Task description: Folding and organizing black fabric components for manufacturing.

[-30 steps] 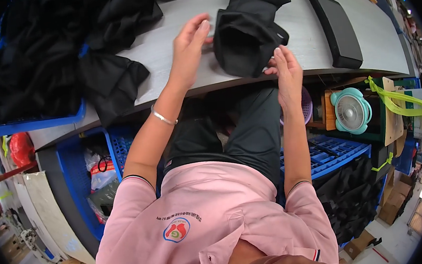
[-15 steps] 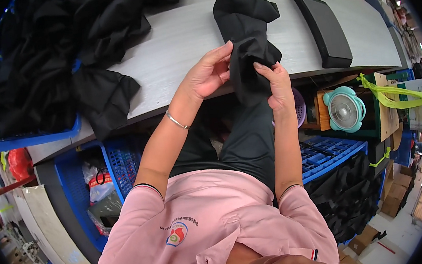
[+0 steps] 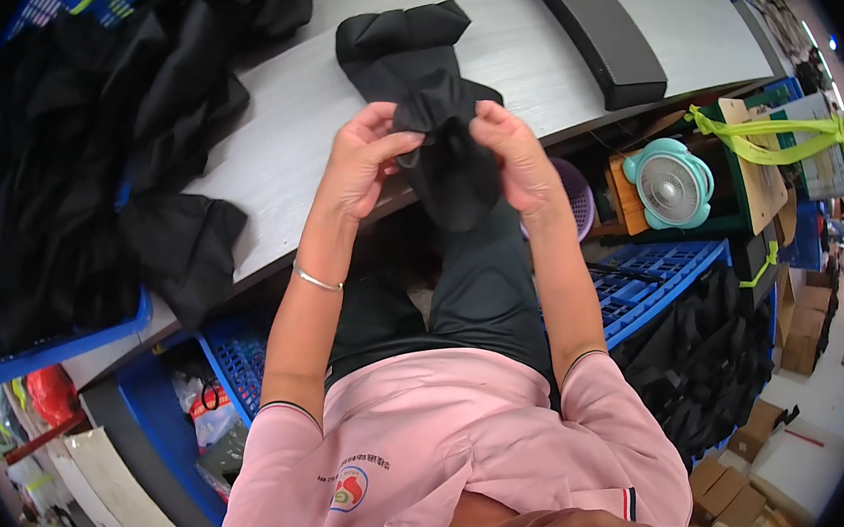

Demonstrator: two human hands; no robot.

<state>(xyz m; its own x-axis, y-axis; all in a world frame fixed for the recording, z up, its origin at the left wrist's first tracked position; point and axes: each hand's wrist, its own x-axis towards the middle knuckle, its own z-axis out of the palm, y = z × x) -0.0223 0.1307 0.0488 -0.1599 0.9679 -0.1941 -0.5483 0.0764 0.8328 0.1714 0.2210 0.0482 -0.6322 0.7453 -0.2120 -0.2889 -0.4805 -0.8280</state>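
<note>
A black fabric piece [image 3: 431, 82] lies partly on the grey table, its near end hanging over the edge above my lap. My left hand [image 3: 371, 158] pinches its left side between thumb and fingers. On the opposite side my right hand [image 3: 515, 155] grips the cloth with thumb and fingertips. Between the hands the cloth looks dark and hollow, like an opening, with its inside hidden. A flat black padded block [image 3: 608, 36] rests on the table to the right, apart from both hands.
Black cloth pieces [image 3: 84, 183] heap over a blue crate [image 3: 49, 356] at the left. The grey table [image 3: 298, 104] spans the front. Below its right part are a turquoise fan [image 3: 674, 184], a purple basket [image 3: 574, 195] and a blue crate [image 3: 654, 278] by black material. Another blue crate [image 3: 169, 406] stands lower left.
Both hands have shifted left and slightly nearer with the black fabric piece, its opening now held between them. The whole view has turned a little.
</note>
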